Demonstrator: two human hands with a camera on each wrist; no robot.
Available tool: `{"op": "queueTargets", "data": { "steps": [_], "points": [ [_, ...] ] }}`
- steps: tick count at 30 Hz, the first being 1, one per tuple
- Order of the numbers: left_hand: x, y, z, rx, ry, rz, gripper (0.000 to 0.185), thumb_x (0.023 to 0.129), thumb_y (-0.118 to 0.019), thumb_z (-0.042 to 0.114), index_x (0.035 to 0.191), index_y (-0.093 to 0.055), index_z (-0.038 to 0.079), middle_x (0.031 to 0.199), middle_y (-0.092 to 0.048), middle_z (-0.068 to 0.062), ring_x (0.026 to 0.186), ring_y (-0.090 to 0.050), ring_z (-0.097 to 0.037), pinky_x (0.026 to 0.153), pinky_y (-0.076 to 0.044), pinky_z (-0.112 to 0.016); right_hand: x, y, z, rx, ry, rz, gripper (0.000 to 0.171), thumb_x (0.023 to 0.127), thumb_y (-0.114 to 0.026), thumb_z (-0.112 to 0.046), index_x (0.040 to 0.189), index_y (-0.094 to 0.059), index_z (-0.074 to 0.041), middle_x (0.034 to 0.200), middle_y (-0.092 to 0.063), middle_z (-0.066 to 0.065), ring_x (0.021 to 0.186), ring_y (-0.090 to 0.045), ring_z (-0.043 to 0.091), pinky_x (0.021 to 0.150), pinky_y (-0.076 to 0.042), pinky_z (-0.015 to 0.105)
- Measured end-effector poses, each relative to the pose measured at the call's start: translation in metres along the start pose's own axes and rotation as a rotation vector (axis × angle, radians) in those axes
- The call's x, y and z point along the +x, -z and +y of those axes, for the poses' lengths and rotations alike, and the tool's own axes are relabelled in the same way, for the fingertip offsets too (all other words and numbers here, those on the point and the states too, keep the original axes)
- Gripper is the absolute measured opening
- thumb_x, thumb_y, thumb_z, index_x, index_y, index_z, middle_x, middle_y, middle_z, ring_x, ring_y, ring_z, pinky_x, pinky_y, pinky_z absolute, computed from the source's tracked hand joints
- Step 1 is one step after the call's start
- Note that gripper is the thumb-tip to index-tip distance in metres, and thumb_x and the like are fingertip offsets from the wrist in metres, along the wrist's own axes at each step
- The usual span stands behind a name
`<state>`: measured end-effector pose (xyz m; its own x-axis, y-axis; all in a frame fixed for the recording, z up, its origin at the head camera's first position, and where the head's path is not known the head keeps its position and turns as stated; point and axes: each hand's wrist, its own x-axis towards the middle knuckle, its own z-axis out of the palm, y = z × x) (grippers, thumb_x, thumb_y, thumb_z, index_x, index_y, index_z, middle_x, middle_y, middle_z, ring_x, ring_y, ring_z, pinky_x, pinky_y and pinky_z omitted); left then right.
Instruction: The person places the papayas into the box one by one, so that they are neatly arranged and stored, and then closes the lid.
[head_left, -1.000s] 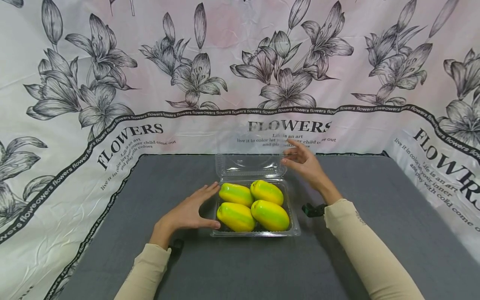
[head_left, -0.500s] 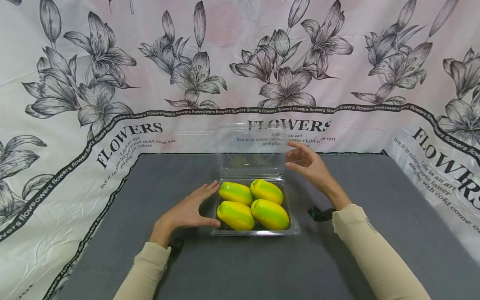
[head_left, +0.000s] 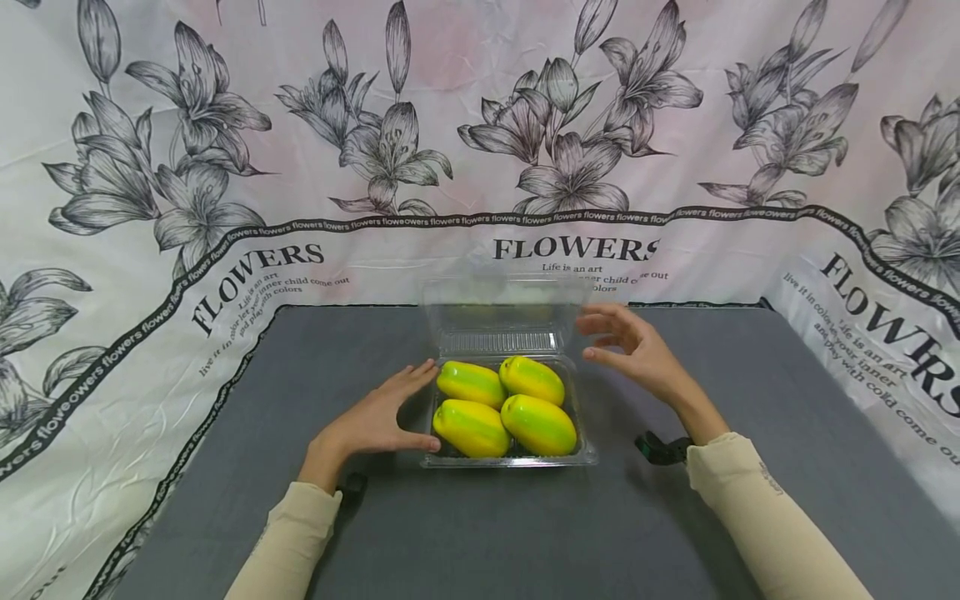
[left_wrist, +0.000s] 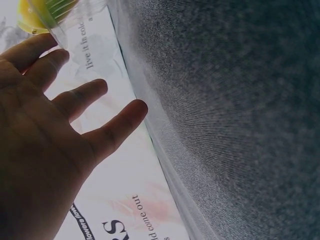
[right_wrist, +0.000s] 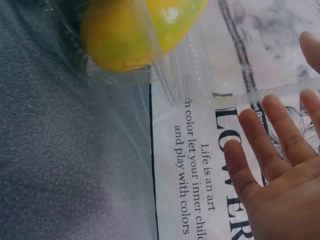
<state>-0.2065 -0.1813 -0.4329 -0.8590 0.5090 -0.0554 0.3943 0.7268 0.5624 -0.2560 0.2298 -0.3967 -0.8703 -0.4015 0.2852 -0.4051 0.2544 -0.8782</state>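
Note:
A clear plastic clamshell box (head_left: pixel 510 464) stands on the grey table, its hinged lid (head_left: pixel 510 317) raised at the back and leaning a little forward. Several oblong yellow-green fruits, mango-like (head_left: pixel 538 425), lie in two rows in its base. My left hand (head_left: pixel 372 421) is spread along the box's left side, thumb at the front corner and fingertips by the back corner. My right hand (head_left: pixel 637 350) is beside the lid's right edge, fingers loosely bent and fingertips right at that edge. In the right wrist view the lid's rim (right_wrist: pixel 235 100) passes just over the fingertips (right_wrist: pixel 247 117).
A grey cloth (head_left: pixel 480 533) covers the table. Behind it and at both sides hangs a white curtain (head_left: pixel 375 275) with flower prints and lettering. A dark wrist strap (head_left: pixel 663 450) sits at the right sleeve.
The lid has tipped from near upright toward the front. My right hand has moved right and nearer along with it. The left hand and the fruits have stayed in place.

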Motion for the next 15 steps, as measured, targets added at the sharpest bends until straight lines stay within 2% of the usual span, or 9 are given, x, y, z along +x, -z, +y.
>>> {"op": "queueTargets", "data": {
  "steps": [3, 6, 15],
  "points": [
    [-0.001, 0.0, 0.0, -0.002, -0.001, 0.0, 0.108, 0.07, -0.072, 0.068, 0.155, -0.017, 0.033, 0.163, -0.009, 0.013, 0.152, -0.005, -0.032, 0.113, -0.016, -0.069, -0.006, -0.001, 0.0, -0.022, 0.004, -0.009, 0.057, 0.087, -0.071, -0.012, 0.139, -0.047, -0.013, 0.138, -0.054, 0.014, 0.123, -0.055, 0.023, 0.1, -0.046, 0.043],
    [-0.001, 0.0, 0.0, -0.002, -0.004, 0.002, 0.108, 0.07, -0.072, 0.068, 0.155, -0.017, 0.032, 0.163, -0.009, 0.013, 0.152, -0.005, -0.032, 0.113, -0.016, -0.069, -0.012, -0.001, 0.001, -0.029, 0.007, -0.021, 0.052, 0.087, -0.071, -0.011, 0.135, -0.05, -0.013, 0.137, -0.055, 0.011, 0.122, -0.055, 0.022, 0.1, -0.047, 0.038],
    [-0.001, -0.001, 0.0, 0.006, 0.004, 0.005, 0.106, 0.07, -0.071, 0.069, 0.155, -0.016, 0.035, 0.163, -0.01, 0.012, 0.152, -0.004, -0.03, 0.113, -0.015, -0.07, -0.03, -0.004, 0.005, -0.006, -0.007, -0.059, 0.045, 0.087, -0.071, -0.009, 0.128, -0.053, -0.006, 0.133, -0.056, 0.016, 0.119, -0.055, 0.012, 0.1, -0.046, 0.026]
  ]
}}
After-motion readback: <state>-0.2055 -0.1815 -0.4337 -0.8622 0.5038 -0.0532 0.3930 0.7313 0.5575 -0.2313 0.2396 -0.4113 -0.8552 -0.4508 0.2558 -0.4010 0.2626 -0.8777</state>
